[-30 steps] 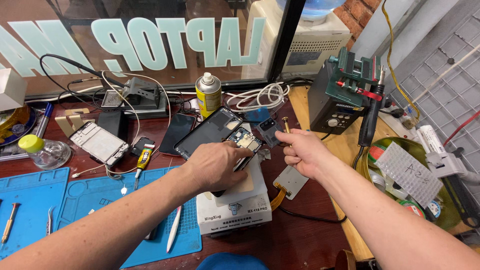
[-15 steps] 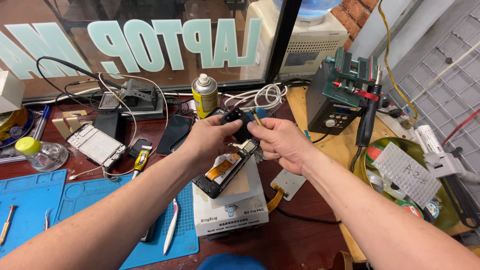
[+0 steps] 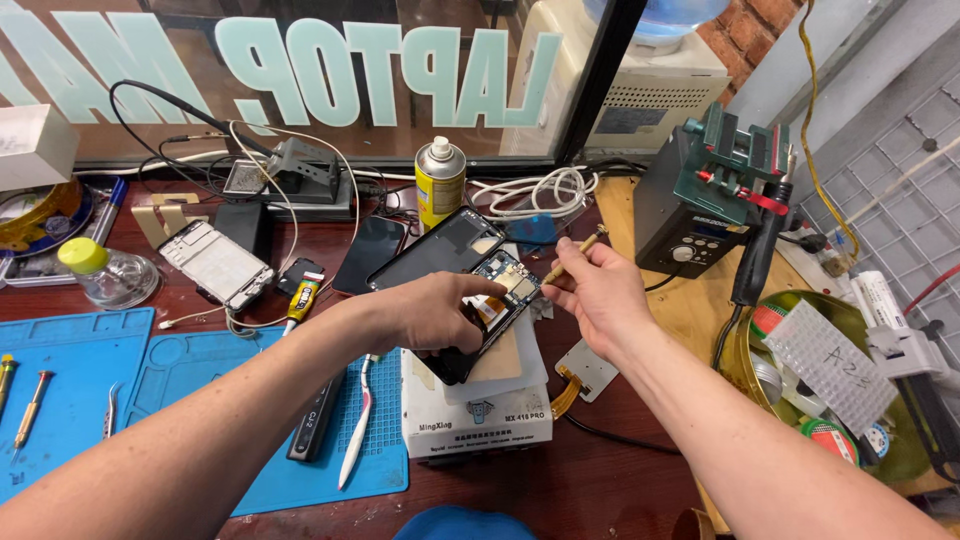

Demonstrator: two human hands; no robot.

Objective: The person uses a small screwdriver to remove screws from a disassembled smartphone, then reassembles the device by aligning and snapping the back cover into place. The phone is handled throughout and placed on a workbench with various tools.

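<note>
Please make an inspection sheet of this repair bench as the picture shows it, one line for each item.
Surface: dark wooden bench with blue mats.
Job's things: opened phone, circuit side up, on a white machine.
Clutter: yellow spray can, second phone, small bottle with yellow cap, white toothbrush, screwdrivers.
Grippers: left hand holds the opened phone; right hand pinches a thin tool over it.
Cables: white coil; black wires.
Surroundings: window with letters; soldering station; wire grid.
</note>
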